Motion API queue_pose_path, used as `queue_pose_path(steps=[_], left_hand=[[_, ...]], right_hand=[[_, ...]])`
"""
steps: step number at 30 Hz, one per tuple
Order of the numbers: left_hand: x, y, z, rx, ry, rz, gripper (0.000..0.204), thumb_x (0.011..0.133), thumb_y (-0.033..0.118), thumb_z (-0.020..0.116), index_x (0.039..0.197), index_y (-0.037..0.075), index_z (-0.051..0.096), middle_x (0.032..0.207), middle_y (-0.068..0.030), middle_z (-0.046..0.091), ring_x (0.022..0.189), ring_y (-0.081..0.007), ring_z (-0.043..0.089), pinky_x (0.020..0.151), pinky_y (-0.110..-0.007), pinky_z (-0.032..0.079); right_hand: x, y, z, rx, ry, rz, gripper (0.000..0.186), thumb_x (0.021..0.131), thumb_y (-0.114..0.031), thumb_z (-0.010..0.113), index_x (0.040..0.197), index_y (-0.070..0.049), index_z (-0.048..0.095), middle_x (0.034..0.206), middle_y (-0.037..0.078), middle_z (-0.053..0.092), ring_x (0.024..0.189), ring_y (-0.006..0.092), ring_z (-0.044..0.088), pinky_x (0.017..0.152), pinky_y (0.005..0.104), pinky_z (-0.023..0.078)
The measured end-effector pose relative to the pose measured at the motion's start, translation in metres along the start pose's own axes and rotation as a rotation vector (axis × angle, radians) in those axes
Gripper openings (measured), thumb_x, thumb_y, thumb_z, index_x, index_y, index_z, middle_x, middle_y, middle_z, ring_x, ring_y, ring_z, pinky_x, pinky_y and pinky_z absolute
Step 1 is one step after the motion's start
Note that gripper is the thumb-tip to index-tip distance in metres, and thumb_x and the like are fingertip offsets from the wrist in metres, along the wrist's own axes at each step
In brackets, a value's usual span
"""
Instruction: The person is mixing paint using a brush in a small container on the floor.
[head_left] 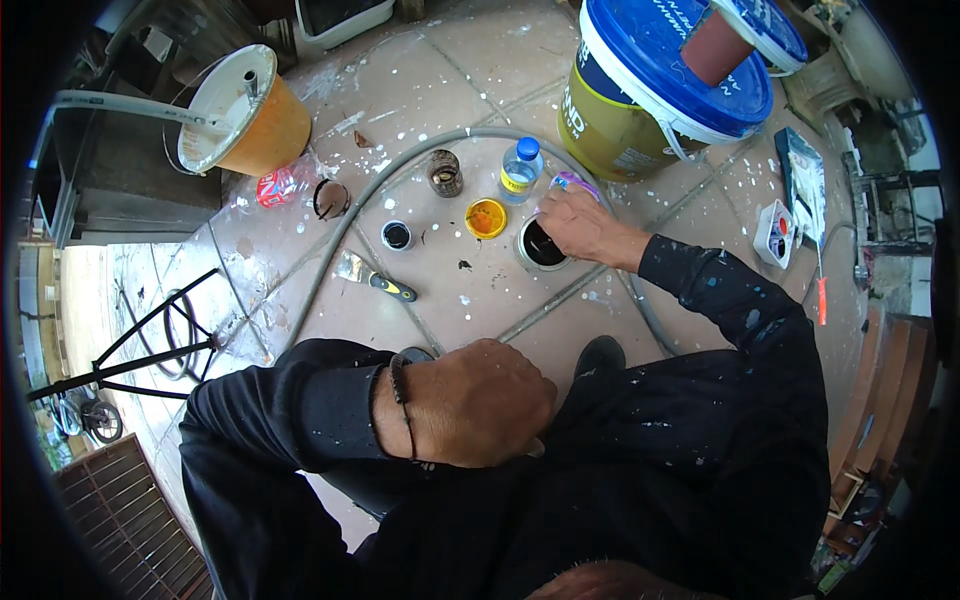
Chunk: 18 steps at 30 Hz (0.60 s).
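Note:
My right hand [574, 226] reaches over the rim of an open container of dark paint [541, 250]. Its fingers are closed, and a purple, patterned thing [575, 181] shows just beyond them; whether they hold it is hidden. Close to my lap, my left hand [475, 405] is curled with its back up, and what its fingers hold, if anything, is out of sight. Near the dark paint are a yellow tub with orange paint [486, 218], a blue-capped plastic bottle [521, 172], a glass jar [445, 174] and a small cup of dark paint [397, 236].
A putty knife [378, 279] lies on the paint-spattered tiles. Behind it curves a grey hose [352, 205]. An orange bucket [270, 132] stands far left, a large blue-lidded bucket [620, 125] far right. A black metal frame [150, 360] is at left.

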<state>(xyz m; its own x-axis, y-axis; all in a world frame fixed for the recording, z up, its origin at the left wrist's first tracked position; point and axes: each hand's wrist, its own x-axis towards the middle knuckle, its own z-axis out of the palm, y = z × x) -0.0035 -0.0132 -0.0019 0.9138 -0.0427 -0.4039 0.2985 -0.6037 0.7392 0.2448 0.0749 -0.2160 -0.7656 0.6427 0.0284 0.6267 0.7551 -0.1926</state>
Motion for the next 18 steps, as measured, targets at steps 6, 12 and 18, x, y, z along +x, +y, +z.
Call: queue_pose_path(steps=[6,12,18], left_hand=[[-0.001,-0.001,0.002,-0.018,0.015,0.029,0.046,0.101,0.037,0.063,0.112,-0.008,0.062,0.102,-0.0262,0.071,0.102,-0.0409,0.070,0.093,-0.046,0.054],[0.000,-0.002,0.000,-0.013,0.009,0.023,0.046,0.101,0.037,0.063,0.111,-0.008,0.062,0.103,-0.0265,0.071,0.102,-0.0411,0.070,0.093,-0.046,0.055],[0.002,-0.001,-0.002,-0.023,-0.013,0.004,0.047,0.101,0.037,0.064,0.111,-0.008,0.061,0.102,-0.0263,0.071,0.102,-0.0416,0.070,0.092,-0.047,0.055]], right_hand=[[0.001,-0.011,-0.001,0.171,-0.336,0.145,0.021,0.080,-0.011,0.066,0.094,0.001,0.075,0.102,0.015,0.072,0.102,0.0343,0.069,0.087,0.0452,0.053],[-0.005,-0.002,0.011,-0.141,-0.318,0.041,0.013,0.083,-0.011,0.065,0.087,-0.001,0.072,0.095,0.010,0.068,0.097,0.0321,0.069,0.086,0.0475,0.050],[-0.001,-0.008,0.000,0.215,-0.015,0.093,0.016,0.081,-0.009,0.063,0.084,0.000,0.075,0.094,0.019,0.073,0.093,0.0367,0.071,0.083,0.0481,0.055]])
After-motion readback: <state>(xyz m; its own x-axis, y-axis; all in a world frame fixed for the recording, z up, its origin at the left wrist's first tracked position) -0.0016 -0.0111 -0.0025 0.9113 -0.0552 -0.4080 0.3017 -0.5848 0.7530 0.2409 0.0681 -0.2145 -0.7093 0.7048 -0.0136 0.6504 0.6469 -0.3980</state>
